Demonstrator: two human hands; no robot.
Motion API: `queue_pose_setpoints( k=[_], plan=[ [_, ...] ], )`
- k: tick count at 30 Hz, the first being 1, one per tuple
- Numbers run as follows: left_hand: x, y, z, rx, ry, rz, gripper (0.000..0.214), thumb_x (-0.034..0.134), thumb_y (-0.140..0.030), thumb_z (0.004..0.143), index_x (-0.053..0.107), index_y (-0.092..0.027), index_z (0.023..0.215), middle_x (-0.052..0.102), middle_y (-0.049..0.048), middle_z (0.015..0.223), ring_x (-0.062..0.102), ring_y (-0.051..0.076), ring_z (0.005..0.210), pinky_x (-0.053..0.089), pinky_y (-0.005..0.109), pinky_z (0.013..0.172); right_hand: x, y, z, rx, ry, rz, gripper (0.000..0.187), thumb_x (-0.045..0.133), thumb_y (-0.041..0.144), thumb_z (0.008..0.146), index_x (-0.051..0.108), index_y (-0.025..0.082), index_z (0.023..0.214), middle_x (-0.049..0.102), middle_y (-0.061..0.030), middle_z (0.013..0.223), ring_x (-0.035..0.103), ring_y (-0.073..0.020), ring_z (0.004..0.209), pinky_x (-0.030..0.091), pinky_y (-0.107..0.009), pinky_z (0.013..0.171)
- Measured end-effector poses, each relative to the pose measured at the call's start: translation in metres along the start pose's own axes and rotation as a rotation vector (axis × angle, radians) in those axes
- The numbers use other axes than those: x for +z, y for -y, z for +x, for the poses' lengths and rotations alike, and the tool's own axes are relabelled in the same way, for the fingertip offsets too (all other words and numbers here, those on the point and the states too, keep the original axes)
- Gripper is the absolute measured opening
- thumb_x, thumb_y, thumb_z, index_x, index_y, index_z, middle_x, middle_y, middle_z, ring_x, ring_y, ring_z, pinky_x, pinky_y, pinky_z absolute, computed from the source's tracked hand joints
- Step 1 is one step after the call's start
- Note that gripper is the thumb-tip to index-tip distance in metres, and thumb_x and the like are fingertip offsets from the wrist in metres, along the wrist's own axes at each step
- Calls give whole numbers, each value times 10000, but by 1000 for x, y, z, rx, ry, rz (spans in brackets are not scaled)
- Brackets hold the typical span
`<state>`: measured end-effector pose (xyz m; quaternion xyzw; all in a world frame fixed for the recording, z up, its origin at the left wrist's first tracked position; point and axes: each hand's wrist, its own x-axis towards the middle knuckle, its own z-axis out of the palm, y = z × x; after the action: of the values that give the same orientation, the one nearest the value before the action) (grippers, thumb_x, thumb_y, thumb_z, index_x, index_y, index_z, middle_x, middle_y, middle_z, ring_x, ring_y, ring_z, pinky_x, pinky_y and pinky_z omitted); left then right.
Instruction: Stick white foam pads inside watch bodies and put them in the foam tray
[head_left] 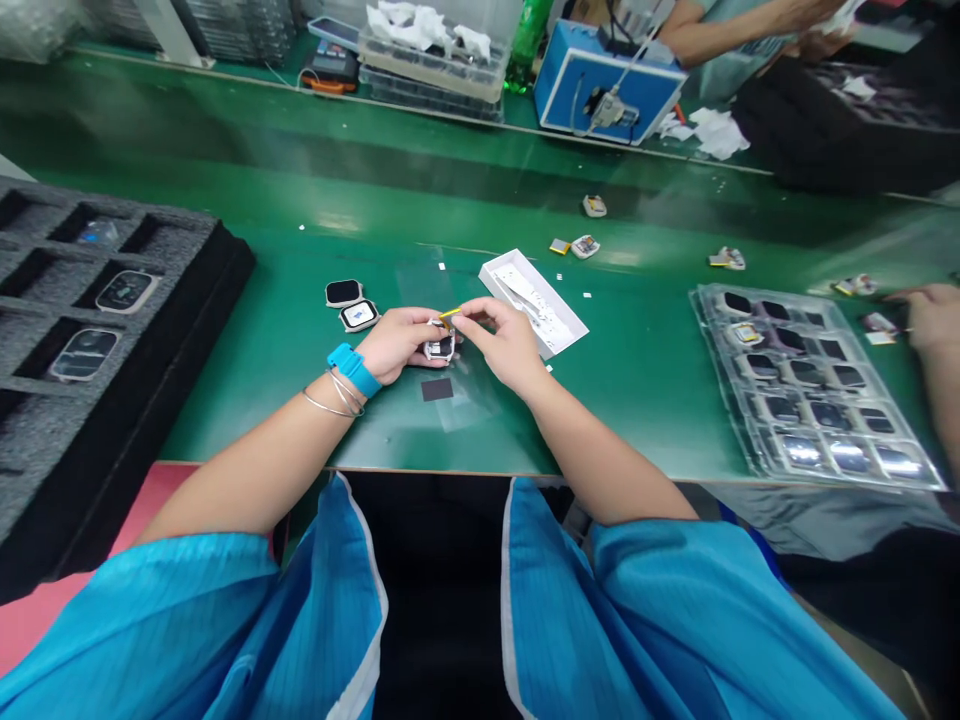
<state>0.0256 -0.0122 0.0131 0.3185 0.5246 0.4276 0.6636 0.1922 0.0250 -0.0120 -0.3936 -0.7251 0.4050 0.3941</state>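
My left hand [391, 345] is closed round an opened smartwatch case [440, 347], whose dark inside faces up. Against its upper edge, my right hand [504, 338] pinches a small battery with a yellow edge [450, 314]. Two smartwatches lie left of my left hand: a dark-faced smartwatch [344, 292] and a lit smartwatch [359, 316]. Just below the case is a flat black rectangle [437, 389] on a clear film. Beside my right hand sits a white box [574, 332] with small white pieces in it.
A black foam tray [191, 290] holding smartwatches stands at left. At right are stacked clear plastic trays [720, 400] of watch parts; a co-worker's hand [934, 310] is beyond them. Opened watch cases [586, 246] lie farther back. A blue box [600, 80] stands on the shelf.
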Motion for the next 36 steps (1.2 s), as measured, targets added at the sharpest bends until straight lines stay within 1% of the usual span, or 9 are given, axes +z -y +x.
queue_pose_setpoints(
  k=[6,10,14,16,19,23,27,32,36],
  plan=[
    [-4,-2,0,-31,155,-70,277,665,-11,671,725,-110,922,723,61,835,716,170,764,607,286,739,3,8,-4,-61,-128,-53,129,649,342,870,682,218,852,729,-7,886,665,-170,846,531,-332,858],
    [1,2,1,14,47,2,281,670,-9,672,713,-121,926,699,28,741,691,146,669,582,232,619,5,10,-8,-127,-123,-160,99,630,308,890,694,239,862,740,-10,897,668,-192,886,517,-384,920],
    [1,2,3,-23,29,-83,210,616,-57,739,723,-113,911,705,56,774,687,150,687,603,272,660,7,11,-11,-211,-76,-296,99,627,261,892,716,268,849,746,1,907,651,-213,895,330,-555,1140],
    [-2,0,4,-58,64,-187,267,554,-40,743,727,-101,937,719,76,828,696,153,735,612,297,739,8,12,-12,-240,-30,-339,125,619,250,899,731,288,859,748,5,951,634,-224,932,226,-615,1179],
    [-7,-2,5,-76,91,-300,289,517,-37,760,723,-84,957,723,89,846,698,146,764,604,303,812,8,14,-13,-273,18,-379,151,607,249,913,738,307,867,740,8,1031,605,-235,1004,182,-643,1186],
    [-10,-1,5,-5,163,-274,253,608,-67,815,711,-104,1044,736,85,915,705,142,800,596,291,830,5,8,-10,-282,-28,-361,68,658,249,878,720,265,901,694,-37,1118,580,-247,1102,363,-562,1120],
    [-11,4,6,73,232,-205,308,717,-120,802,704,-142,1109,745,99,1037,714,155,851,598,302,826,3,-4,-4,-119,-13,-92,465,772,335,755,610,242,1181,587,-90,1301,570,-262,1204,511,-466,1012],
    [-13,10,8,140,267,-144,417,853,-218,699,706,-155,1084,754,108,1035,726,186,872,605,313,794,4,-6,-3,130,208,293,636,774,441,730,499,266,1277,700,-45,1112,697,-211,967,584,-424,927],
    [-13,11,8,218,262,-118,505,907,-299,632,705,-157,1072,761,96,986,732,198,854,606,298,755,4,3,-7,113,174,316,628,790,453,713,522,258,1247,725,-42,1080,721,-206,935,594,-414,931]
  ],
)
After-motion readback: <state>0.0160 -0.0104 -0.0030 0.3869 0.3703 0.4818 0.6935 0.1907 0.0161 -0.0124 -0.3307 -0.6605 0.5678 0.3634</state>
